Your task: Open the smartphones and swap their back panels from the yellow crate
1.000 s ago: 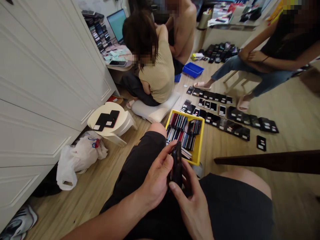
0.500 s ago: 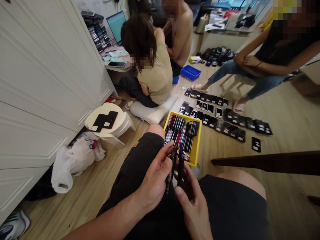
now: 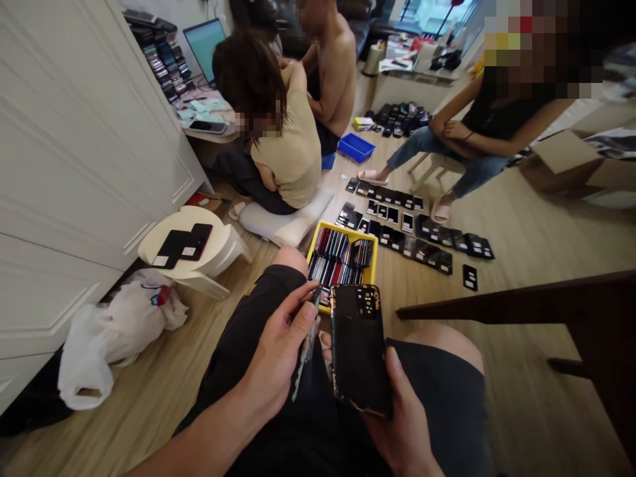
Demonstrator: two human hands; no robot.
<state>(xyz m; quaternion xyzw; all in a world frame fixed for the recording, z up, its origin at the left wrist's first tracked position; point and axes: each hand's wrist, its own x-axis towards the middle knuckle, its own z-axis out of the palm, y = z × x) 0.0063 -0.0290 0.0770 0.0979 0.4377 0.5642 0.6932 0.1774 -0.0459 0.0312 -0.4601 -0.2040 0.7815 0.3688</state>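
My left hand (image 3: pixel 278 351) pinches a thin, dark phone part (image 3: pixel 309 344), seen nearly edge-on, so its face is hidden. My right hand (image 3: pixel 405 434) grips a black phone body or back panel (image 3: pixel 358 348) from below, with its flat side turned up to me. Yellow residue and small chipped spots run along its edges, and a camera cut-out shows at the top. Both hands are over my dark shorts (image 3: pixel 437 377). Just beyond them stands a yellow crate (image 3: pixel 373 265) packed upright with several thin phone parts.
Rows of black phones and panels (image 3: pixel 417 238) lie on the wood floor right of the crate. A white stool (image 3: pixel 189 255) holds dark panels. A plastic bag (image 3: pixel 116 341) lies by a white cabinet (image 3: pixel 74 159). Seated people are ahead, and a dark wooden rail (image 3: pixel 497 308) crosses the right.
The two dark pieces have come apart. My right hand has turned the black panel flat toward me, while my left keeps the thin part. The view has swung left.
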